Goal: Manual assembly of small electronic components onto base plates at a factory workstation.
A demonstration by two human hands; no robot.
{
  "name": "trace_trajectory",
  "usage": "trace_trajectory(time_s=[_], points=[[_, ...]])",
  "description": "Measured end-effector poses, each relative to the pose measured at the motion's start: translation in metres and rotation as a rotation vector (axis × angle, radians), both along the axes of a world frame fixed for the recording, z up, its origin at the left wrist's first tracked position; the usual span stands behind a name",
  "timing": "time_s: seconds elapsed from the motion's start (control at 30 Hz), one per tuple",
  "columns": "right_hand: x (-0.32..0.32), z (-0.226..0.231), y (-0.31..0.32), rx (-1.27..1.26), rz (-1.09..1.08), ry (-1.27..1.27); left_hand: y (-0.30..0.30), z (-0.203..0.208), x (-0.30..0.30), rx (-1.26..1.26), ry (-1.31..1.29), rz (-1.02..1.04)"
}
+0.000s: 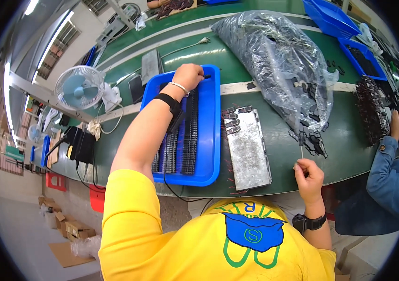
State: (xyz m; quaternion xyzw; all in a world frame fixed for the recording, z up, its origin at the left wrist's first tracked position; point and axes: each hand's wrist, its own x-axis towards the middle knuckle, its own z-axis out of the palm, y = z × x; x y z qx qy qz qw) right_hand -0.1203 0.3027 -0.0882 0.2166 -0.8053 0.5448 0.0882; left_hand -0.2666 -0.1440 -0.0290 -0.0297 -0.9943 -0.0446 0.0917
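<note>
While left hand [189, 77] pinches black piece [207, 76] — right hand [309, 177] hovers apart.

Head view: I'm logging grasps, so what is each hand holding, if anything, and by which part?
The left hand holds a small black piece, seemingly by one end; for the right hand, I can't tell.

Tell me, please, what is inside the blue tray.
The blue tray holds rows of small black parts, with the left hand over its far end. The left forearm covers part of the inside; anything beneath is hidden.
</note>
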Motion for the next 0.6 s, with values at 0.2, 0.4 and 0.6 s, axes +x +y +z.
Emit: trace_trajectory(time_s=[0.2,0.4,0.6], points=[[0.002,0.0071,0.0002,0.022,-0.015,0.01,0.0044,-0.0143,-0.0107,-0.093,-0.061,-0.043],[-0.0009,0.0064,-0.0024,0.031,-0.022,0.061,0.0019,-0.0153,-0.0106,-0.196,-0.011,-0.1],[-0.0005,0.0083,-0.0017,0.097,0.003,0.047,-0.0026,-0.0108,-0.0131,-0.222,-0.062,-0.052]])
